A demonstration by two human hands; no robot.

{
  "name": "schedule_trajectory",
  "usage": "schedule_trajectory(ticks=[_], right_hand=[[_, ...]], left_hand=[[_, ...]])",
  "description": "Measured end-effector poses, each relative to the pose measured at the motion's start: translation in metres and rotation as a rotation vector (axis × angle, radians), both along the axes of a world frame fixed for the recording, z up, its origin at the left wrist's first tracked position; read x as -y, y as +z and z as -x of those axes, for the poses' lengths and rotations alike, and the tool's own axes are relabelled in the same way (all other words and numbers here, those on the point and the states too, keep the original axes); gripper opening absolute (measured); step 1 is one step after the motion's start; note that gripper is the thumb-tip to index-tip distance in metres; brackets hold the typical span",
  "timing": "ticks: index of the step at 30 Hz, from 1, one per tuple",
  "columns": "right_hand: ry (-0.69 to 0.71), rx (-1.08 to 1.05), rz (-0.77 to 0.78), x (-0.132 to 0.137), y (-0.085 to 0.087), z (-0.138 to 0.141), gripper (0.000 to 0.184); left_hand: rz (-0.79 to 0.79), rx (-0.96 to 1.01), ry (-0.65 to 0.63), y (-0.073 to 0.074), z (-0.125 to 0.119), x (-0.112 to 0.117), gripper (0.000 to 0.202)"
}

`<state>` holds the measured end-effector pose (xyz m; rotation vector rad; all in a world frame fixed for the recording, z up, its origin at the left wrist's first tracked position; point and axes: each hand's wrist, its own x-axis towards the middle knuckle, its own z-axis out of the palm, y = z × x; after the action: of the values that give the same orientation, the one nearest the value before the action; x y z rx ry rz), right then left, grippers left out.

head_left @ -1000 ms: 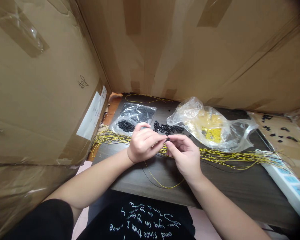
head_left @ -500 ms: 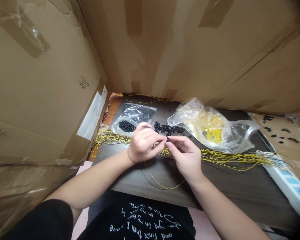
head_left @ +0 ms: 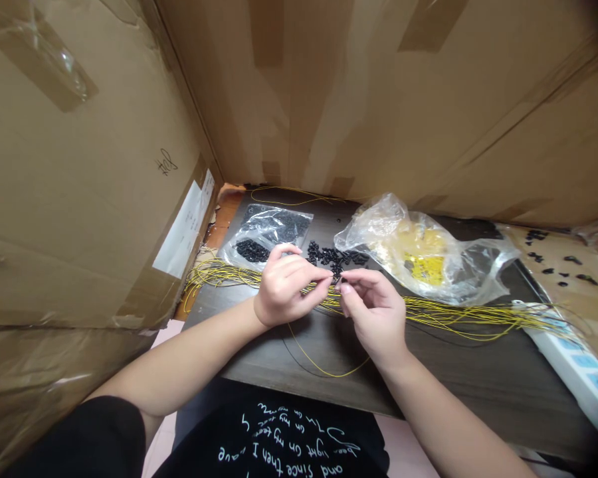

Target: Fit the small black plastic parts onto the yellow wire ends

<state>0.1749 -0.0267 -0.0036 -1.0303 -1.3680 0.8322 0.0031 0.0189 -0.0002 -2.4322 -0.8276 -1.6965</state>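
Both hands are raised over the counter, close together at centre frame but not touching. The left hand is curled, thumb and fingers drawn to a pinch. The right hand is likewise pinched, its fingertips just beside those of the left. A small black piece lies between the two pinches. It is too small to determine which hand grips it, or whether both do.

Yellow wires run across the counter directly beneath the hands, from a loose tangle left of centre out to the right, with one loop lying toward the near edge. Beyond the hands, a heap of black pieces lies on the counter. Left of the heap, a clear bag holds more black pieces. To its right, a second clear bag holds a yellow item. At upper right, a cardboard sheet carries scattered black pieces. A white power strip sits at lower right. Large cardboard boxes stand along the left and far sides of the counter. A black T-shirt with white lettering shows at bottom centre.
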Motion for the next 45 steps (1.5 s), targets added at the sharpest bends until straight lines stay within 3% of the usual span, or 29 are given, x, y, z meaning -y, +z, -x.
schedule_trajectory(ticks=[5,12,24,33,45], right_hand=[[-0.019,0.162,-0.102,-0.003,0.002,-0.008,0.012],[0.107,0.153,0.023,-0.006,0.008,-0.007,0.016],[0.039,0.237,0.031,-0.01,0.006,-0.009,0.018],[-0.063,0.488,-0.211,-0.014,0.011,-0.012,0.013],[-0.054,0.586,-0.27,-0.014,0.006,-0.013,0.009]], left_hand=[[-0.02,-0.024,0.013,0.0,0.0,0.0,0.008],[-0.072,-0.103,0.018,-0.001,0.001,-0.002,0.007],[-0.121,-0.226,0.039,-0.002,0.004,-0.005,0.011],[-0.134,-0.362,0.089,-0.001,0.002,-0.005,0.012],[0.014,-0.232,0.06,-0.004,0.001,-0.005,0.004]])
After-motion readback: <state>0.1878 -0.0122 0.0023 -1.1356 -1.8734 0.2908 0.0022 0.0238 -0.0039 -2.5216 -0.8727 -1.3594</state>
